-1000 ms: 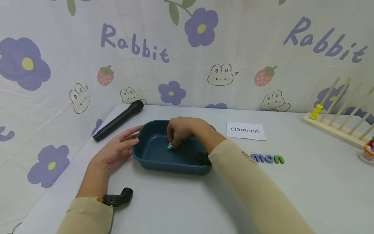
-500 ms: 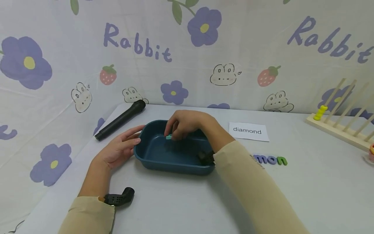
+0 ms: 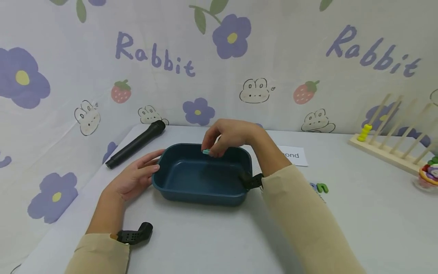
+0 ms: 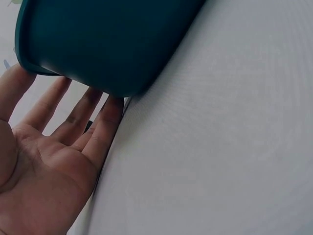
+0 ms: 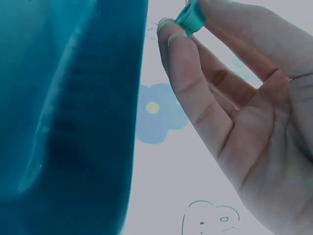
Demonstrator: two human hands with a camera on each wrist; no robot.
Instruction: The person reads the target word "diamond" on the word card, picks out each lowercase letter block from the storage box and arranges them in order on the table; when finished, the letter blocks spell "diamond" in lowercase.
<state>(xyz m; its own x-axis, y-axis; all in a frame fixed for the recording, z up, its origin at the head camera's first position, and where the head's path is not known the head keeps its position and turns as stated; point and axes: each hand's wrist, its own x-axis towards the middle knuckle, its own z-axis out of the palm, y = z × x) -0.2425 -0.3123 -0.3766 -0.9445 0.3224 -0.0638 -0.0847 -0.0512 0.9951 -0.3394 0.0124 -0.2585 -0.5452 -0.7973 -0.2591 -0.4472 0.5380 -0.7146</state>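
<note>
A dark teal basin (image 3: 205, 199) stands on the white table, its visible inside bare. My left hand (image 3: 133, 178) rests at its left end; in the left wrist view the fingertips of that hand (image 4: 54, 156) touch the outer wall, fingers extended. Above the basin's far rim, my right hand (image 3: 232, 137) pinches a small teal letter (image 3: 206, 151) between thumb and fingers. The right wrist view shows the teal letter (image 5: 191, 19) at the fingertips, beside the basin wall. Past the right sleeve lie a green letter n (image 3: 322, 188) and part of a blue-purple letter.
A printed word card (image 3: 297, 155), partly behind the right arm, lies beyond the basin. A black microphone (image 3: 137, 144) lies at the back left. On the right are a wooden peg rack (image 3: 386, 154) with yellow beads and a clear dish (image 3: 427, 184) of colourful pieces.
My right hand has lifted the teal letter from inside the basin up and back to the far rim. The right arm now covers more of the card and letters. My left hand stays at the basin.
</note>
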